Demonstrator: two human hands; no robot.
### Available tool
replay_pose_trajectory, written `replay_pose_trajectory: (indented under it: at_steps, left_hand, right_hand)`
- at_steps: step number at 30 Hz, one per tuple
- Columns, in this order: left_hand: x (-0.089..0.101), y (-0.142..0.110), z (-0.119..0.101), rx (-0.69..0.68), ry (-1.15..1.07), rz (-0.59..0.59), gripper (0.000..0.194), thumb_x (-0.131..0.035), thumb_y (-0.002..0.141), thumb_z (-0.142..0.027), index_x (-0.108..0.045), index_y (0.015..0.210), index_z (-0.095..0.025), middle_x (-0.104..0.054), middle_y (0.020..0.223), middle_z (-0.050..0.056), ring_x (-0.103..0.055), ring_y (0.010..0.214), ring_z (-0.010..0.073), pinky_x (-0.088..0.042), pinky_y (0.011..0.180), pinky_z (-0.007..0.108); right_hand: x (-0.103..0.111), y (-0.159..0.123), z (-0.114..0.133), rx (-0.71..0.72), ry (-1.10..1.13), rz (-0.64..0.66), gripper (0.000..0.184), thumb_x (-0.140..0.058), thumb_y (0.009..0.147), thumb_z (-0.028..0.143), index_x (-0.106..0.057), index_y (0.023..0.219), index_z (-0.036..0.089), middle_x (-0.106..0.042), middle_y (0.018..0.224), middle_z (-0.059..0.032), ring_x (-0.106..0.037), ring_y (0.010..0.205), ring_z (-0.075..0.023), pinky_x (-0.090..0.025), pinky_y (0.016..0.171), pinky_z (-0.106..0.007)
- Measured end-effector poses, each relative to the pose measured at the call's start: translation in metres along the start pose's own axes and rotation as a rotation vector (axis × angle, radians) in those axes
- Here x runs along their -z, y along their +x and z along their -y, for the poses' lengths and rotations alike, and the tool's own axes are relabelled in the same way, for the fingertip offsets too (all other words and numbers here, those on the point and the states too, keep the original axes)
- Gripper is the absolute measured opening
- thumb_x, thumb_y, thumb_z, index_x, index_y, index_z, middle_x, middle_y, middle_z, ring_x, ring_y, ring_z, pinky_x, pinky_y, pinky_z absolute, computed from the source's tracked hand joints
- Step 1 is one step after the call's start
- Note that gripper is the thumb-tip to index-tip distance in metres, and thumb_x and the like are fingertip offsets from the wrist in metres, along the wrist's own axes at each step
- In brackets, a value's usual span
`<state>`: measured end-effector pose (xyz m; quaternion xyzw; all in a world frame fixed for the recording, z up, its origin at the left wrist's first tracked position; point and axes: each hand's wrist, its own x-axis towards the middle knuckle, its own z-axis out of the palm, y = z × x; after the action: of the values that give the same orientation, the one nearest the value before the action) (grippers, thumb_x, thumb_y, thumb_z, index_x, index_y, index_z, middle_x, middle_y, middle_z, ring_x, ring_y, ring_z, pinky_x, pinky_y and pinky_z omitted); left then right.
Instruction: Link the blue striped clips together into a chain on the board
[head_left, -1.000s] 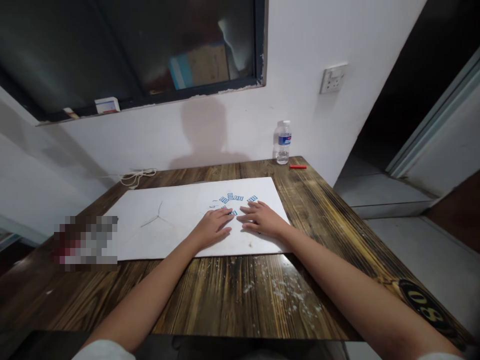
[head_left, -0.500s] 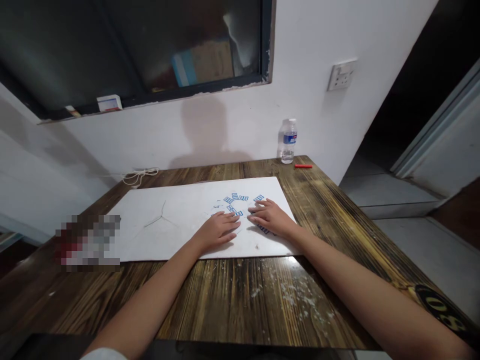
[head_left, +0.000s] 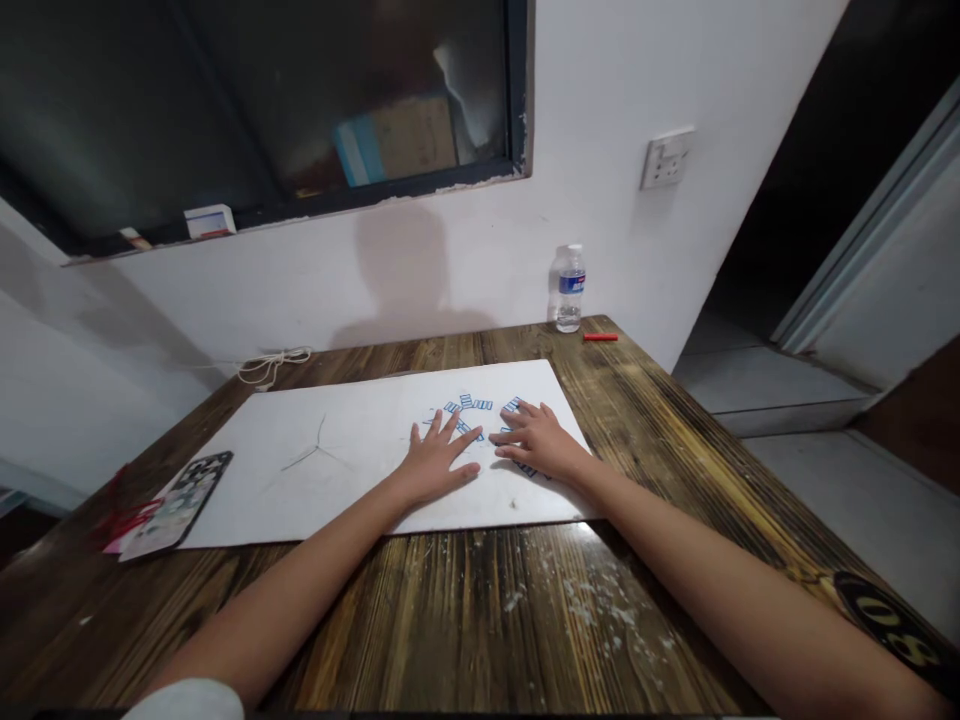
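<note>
A white board (head_left: 247,500) lies flat on the dark wooden table. On its right half are several small blue-and-white striped pieces (head_left: 474,403), laid out in a rough ring; I cannot tell whether they are loose or drawn. My left hand (head_left: 437,462) rests palm down at the ring's left side, fingers spread, partly covering some pieces. At the right side lies my right hand (head_left: 540,440), fingers apart and stretched leftward over other pieces. Neither hand grips anything. A dark three-armed line mark (head_left: 316,449) shows on the board's left half.
A phone in a patterned case (head_left: 180,505) overlaps the board's left end, beside red strings (head_left: 124,525). Along the back stand a water bottle (head_left: 570,290), a red stick-like item (head_left: 601,338) and a coiled white cable (head_left: 271,366). White flecks (head_left: 600,600) dot the table's front.
The fingers of my left hand have spread wider. My right hand stays nearly in place, its fingers a little more apart. The view has shifted slightly.
</note>
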<state>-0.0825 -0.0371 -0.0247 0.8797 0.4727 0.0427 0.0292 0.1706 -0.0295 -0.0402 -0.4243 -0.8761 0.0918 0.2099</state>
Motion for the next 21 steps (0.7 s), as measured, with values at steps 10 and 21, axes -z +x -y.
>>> replay_pose_trajectory:
  at_steps: [10, 21]
  left_hand:
    - [0.006, -0.003, -0.001, -0.053, -0.062, -0.151, 0.055, -0.041, 0.093, -0.051, -0.038, 0.143, -0.028, -0.024, 0.156, 0.009, -0.013, 0.144, 0.0335, -0.013, 0.110, 0.062]
    - [0.015, -0.004, -0.010, -0.355, -0.040, -0.286, 0.026, -0.048, 0.091, -0.027, -0.068, 0.109, -0.026, -0.066, 0.121, 0.005, -0.048, 0.127, 0.0242, -0.030, 0.104, 0.047]
  right_hand:
    - [0.000, 0.006, -0.019, -0.273, 0.374, -0.370, 0.035, -0.041, 0.096, 0.038, -0.072, 0.101, 0.023, -0.069, 0.105, -0.0079, -0.057, 0.108, -0.0242, -0.042, 0.097, -0.042]
    - [0.051, -0.002, -0.040, -0.013, 0.320, 0.302, 0.049, -0.086, 0.052, 0.047, -0.073, 0.095, 0.026, -0.058, 0.106, -0.0068, -0.054, 0.099, -0.0245, -0.046, 0.086, -0.035]
